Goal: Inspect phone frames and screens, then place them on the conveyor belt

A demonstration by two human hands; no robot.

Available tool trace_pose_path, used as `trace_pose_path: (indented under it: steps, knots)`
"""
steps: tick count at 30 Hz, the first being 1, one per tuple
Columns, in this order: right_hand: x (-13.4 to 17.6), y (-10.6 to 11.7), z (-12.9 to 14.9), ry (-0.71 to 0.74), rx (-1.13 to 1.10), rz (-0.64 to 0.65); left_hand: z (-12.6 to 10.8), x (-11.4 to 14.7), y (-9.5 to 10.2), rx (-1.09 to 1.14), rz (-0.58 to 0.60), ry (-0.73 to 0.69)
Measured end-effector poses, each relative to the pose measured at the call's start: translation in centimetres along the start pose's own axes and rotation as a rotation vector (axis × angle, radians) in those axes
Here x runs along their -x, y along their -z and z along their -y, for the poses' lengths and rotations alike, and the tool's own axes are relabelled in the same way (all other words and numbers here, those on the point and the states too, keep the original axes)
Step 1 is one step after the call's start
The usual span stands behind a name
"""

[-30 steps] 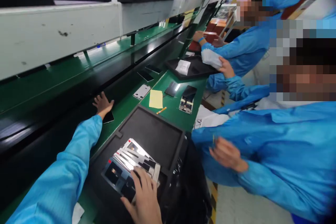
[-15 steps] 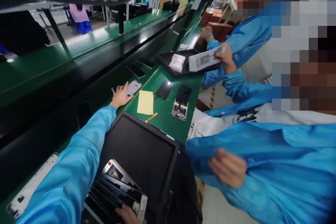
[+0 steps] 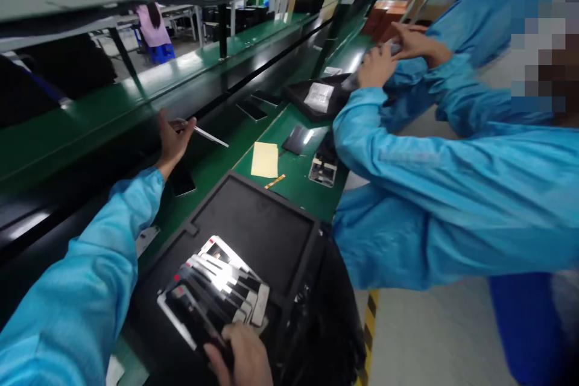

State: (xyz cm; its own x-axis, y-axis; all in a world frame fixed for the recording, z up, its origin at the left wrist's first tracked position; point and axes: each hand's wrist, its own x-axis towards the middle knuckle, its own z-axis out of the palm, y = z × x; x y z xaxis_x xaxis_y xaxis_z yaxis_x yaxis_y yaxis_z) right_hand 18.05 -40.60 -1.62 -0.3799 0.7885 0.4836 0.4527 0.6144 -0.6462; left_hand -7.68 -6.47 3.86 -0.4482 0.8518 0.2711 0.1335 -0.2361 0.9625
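- Left hand (image 3: 172,139) outstretched beyond the black tray (image 3: 253,235), fingers pinching a thin phone panel (image 3: 205,132) edge-on.
- Right hand (image 3: 237,356) at tray's near edge, gripping fanned panel stack (image 3: 212,289).

The right hand (image 3: 237,353) is cut off by the bottom edge.

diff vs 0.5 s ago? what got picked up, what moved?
Left hand has lifted the white phone frame it was touching off the green belt and holds it edge-on. The co-worker's sleeve now stretches across the bench. Unchanged: right hand on the stack of phone frames in the black tray.
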Motion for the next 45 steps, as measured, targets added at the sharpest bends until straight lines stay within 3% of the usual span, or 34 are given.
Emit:
trace_pose_path:
  steps: [2,4,6,8,12,15,17,19,24,26,29,32,35,38,41,43,45]
  knots:
    - [4.2,-4.1,2.1,-0.207,-0.123,-0.133,-3.2,1.5,4.3,0.152,-0.1,0.056]
    - [6.0,-6.1,2.2,-0.401,-0.231,-0.218,-6.6,4.3,8.9,0.27,-0.161,0.089]
    - [5.8,-6.1,1.6,-0.469,-0.278,-0.279,-10.3,8.8,13.5,0.391,-0.196,0.105]
    - [4.8,-5.3,1.7,-0.468,-0.316,-0.384,-14.1,15.0,17.8,0.559,-0.169,0.165]
    - [4.5,-5.5,7.1,-0.461,-0.461,-0.472,-19.3,30.2,25.2,0.669,0.168,0.401]
    - [5.9,-8.5,13.9,-0.409,-0.614,-0.402,-19.6,40.0,29.7,0.688,0.537,0.58]
    - [6.8,-10.8,18.1,-0.337,-0.678,-0.317,-18.5,44.4,32.1,0.716,0.638,0.605]
    - [7.3,-12.5,21.5,-0.242,-0.68,-0.278,-17.3,47.1,34.3,0.711,0.61,0.545]
    - [6.3,-13.8,27.5,0.048,-0.612,-0.155,-16.4,50.2,38.8,0.28,0.417,0.292]
    - [5.8,-14.6,29.4,0.049,-0.65,-0.13,-16.1,50.7,40.0,0.078,0.372,0.106]
    - [5.0,-16.3,31.8,-0.039,-0.708,-0.189,-15.3,50.7,41.1,-0.152,0.332,-0.159]
    - [4.0,-17.3,33.2,-0.062,-0.723,-0.276,-14.9,50.6,41.6,-0.197,0.392,-0.244]
    - [3.3,-16.9,32.9,-0.023,-0.681,-0.286,-15.4,50.3,42.1,-0.102,0.402,-0.22]
    - [3.9,-16.5,30.4,0.005,-0.586,-0.209,-15.9,49.1,43.3,0.015,0.254,-0.117]
    - [6.7,-17.7,26.7,-0.054,-0.394,0.072,-15.9,47.2,45.2,0.155,0.083,0.032]
    - [9.2,-19.5,24.4,-0.118,-0.207,0.33,-16.0,46.2,46.3,0.322,0.097,0.149]
    - [11.4,-21.4,22.8,-0.149,-0.119,0.429,-16.5,45.9,46.7,0.508,0.182,0.246]
